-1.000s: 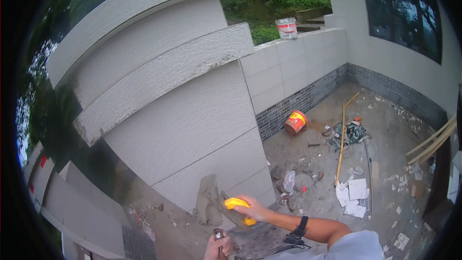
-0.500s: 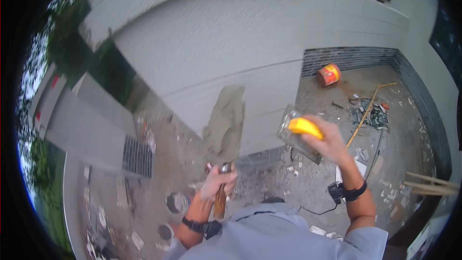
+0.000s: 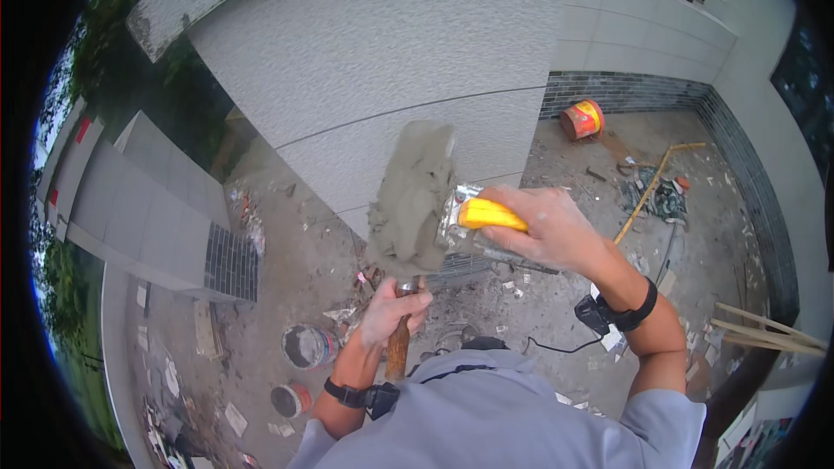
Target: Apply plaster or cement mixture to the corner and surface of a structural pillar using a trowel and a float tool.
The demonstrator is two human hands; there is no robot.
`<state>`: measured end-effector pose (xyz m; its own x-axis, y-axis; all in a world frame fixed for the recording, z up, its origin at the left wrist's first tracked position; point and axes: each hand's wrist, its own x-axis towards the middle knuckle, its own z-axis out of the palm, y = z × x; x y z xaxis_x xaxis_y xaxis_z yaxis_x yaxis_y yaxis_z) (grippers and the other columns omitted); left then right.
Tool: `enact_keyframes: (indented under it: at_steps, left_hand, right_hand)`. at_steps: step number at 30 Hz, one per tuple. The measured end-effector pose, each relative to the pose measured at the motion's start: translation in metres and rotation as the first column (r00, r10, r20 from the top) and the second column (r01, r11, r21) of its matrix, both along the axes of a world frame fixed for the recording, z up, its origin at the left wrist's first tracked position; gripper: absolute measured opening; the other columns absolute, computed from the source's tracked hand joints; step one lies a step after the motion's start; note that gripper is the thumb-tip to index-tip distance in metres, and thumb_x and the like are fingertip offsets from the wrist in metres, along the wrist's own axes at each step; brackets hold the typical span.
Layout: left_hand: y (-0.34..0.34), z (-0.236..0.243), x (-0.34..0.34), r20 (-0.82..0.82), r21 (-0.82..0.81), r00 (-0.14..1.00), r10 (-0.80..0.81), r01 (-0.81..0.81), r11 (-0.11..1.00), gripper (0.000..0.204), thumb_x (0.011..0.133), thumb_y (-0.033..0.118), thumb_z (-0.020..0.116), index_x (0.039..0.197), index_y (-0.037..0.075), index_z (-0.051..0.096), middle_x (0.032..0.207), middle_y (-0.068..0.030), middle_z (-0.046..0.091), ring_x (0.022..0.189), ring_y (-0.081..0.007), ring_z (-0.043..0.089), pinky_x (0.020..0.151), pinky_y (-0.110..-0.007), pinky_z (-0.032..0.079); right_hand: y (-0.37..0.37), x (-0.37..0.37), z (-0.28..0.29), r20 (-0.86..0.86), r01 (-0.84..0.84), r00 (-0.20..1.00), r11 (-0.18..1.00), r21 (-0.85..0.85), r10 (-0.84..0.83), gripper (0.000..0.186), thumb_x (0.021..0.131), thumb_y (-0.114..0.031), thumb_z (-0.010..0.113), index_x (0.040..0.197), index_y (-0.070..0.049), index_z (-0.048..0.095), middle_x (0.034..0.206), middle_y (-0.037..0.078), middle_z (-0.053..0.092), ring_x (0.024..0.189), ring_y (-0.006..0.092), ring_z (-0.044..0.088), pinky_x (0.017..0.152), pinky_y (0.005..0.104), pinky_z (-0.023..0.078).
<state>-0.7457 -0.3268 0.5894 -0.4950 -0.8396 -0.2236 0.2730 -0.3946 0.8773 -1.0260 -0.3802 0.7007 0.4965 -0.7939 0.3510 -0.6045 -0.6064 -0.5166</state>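
Note:
Grey mortar (image 3: 410, 195) lies heaped on the blade of a trowel, whose worn wooden handle (image 3: 398, 349) and metal neck run down toward me. My left hand (image 3: 393, 313) is closed round that handle. In my right hand (image 3: 549, 224) is a plastering float with a yellow grip (image 3: 492, 214); its metal plate (image 3: 452, 219) is tilted at the right edge of the mortar. Fingers and mortar hide part of the plate. Just beyond both tools stands a pale textured pillar (image 3: 391, 61) with a dark horizontal joint line.
Two buckets, one larger (image 3: 309, 346) and one smaller (image 3: 291, 399), stand at lower left. A red-and-yellow bucket (image 3: 582, 120) lies tipped near the brick-tiled low wall (image 3: 625, 91). Rubble, a yellow pole (image 3: 645, 200) and wooden strips (image 3: 769, 330) are at right.
My right hand has brought the float leftward to the mortar's edge. The mortar-laden trowel has risen slightly in view, and the head view has shifted a little.

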Motion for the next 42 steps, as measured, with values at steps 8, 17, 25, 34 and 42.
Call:
enact_keyframes:
  at_steps: [8,17,25,34,42]
  left_hand:
    - [0.008,0.0,0.009,0.012,0.068,0.997,0.082,-0.083,0.994,0.015,0.087,0.008,0.067,0.093,0.004,0.054,0.059,-0.0012,0.05,0.044,-0.01,0.047,0.039,-0.025,0.037]
    - [0.016,-0.007,0.019,0.133,-0.026,0.969,0.21,-0.209,0.978,0.015,0.088,0.013,0.066,0.083,0.009,0.053,0.058,0.0009,0.048,0.042,-0.0089,0.043,0.037,-0.025,0.036]
    - [0.022,0.008,0.008,0.183,-0.065,0.937,0.296,-0.289,0.955,0.014,0.088,0.01,0.065,0.083,0.009,0.052,0.057,-0.0007,0.05,0.045,-0.0107,0.047,0.039,-0.025,0.038]
    - [0.028,0.022,-0.003,0.217,-0.039,0.92,0.327,-0.327,0.944,0.016,0.087,0.013,0.067,0.083,0.011,0.052,0.057,0.0005,0.05,0.044,-0.0099,0.046,0.039,-0.023,0.036]
    - [0.03,0.013,0.0,0.171,0.006,0.922,0.348,-0.354,0.935,0.018,0.086,0.014,0.068,0.079,0.011,0.051,0.056,0.0005,0.05,0.044,-0.0107,0.046,0.039,-0.025,0.039]
  right_hand:
    - [-0.008,-0.09,0.024,0.102,0.162,0.983,0.981,-0.107,-0.151,0.04,0.085,-0.031,0.07,0.114,-0.006,0.059,0.086,0.015,0.068,0.08,0.0324,0.067,0.073,0.0398,0.052]
    - [-0.075,-0.22,0.15,0.143,0.364,0.912,0.6,-0.712,-0.383,0.037,0.079,-0.005,0.068,0.114,-0.005,0.059,0.108,0.015,0.064,0.102,0.0333,0.061,0.092,0.0413,0.047]
    - [-0.174,-0.242,0.213,0.217,0.34,0.907,0.325,-0.882,-0.36,0.033,0.082,-0.006,0.068,0.114,-0.01,0.06,0.099,0.008,0.063,0.096,0.0294,0.059,0.084,0.0397,0.048]
    - [-0.205,-0.239,0.215,0.226,0.311,0.924,0.263,-0.913,-0.308,0.034,0.082,-0.007,0.07,0.114,-0.009,0.06,0.099,0.008,0.063,0.092,0.0295,0.058,0.082,0.0394,0.049]
    - [-0.215,-0.238,0.205,0.246,0.352,0.903,0.279,-0.894,-0.351,0.034,0.081,-0.007,0.07,0.113,-0.009,0.06,0.103,0.008,0.063,0.099,0.0298,0.059,0.089,0.0412,0.049]
